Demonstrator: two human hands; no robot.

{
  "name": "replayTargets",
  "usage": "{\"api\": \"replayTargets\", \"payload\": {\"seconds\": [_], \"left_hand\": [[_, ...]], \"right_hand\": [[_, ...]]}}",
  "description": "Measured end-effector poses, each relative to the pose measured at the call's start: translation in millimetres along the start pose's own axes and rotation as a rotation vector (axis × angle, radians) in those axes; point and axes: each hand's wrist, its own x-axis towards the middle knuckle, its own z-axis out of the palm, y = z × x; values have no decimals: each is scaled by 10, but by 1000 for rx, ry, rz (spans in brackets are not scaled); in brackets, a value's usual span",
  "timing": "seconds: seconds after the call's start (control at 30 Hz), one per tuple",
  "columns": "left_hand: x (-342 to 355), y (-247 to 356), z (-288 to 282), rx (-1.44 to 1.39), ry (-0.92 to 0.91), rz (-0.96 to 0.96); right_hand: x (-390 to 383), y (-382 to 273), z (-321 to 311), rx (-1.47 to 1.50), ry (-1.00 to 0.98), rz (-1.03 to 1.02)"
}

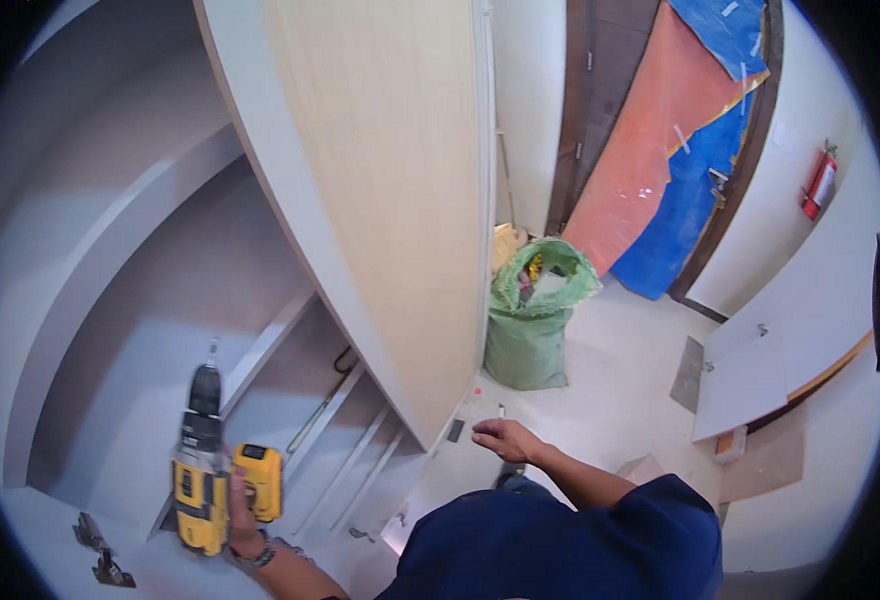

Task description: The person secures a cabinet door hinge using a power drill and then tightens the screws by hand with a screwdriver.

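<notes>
My left hand (244, 515) is wrapped round the grip of a yellow and black cordless drill (200, 490). The drill's bit points up and away, in front of the open grey cabinet (160, 300). On the other side of the cabinet's large door panel (390, 180), my right hand (508, 440) hangs over the floor with its fingers curled together. Whether anything small is pinched there I cannot make out. Close to those fingertips, a small pale object (501, 410) and a dark flat piece (457, 430) show against the floor.
Metal hinges (110, 570) lie at the lower left. A stuffed green sack (527, 345) stands beyond the panel. Blue and orange sheeting (620, 200) covers the doorway. White panels (780, 330) lean at the right, below a red fire extinguisher (820, 183).
</notes>
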Motion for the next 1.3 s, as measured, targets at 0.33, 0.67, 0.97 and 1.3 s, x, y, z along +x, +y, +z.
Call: {"api": "replayTargets", "payload": {"seconds": [0.33,0.67,0.97,1.3], "left_hand": [[-885,686,1925,386,-717,-379],[-1823,716,4004,-90,-997,-39],[-735,428,4318,289,-126,-31],[475,-55,3581,410,624,-250]], "right_hand": [[-220,-1255,-150,1050,-324,-637],[-894,-123,-1489,1435,320,36],[-1261,936,-2792,1211,694,-33],[-714,1513,-3541,1177,710,-14]]}}
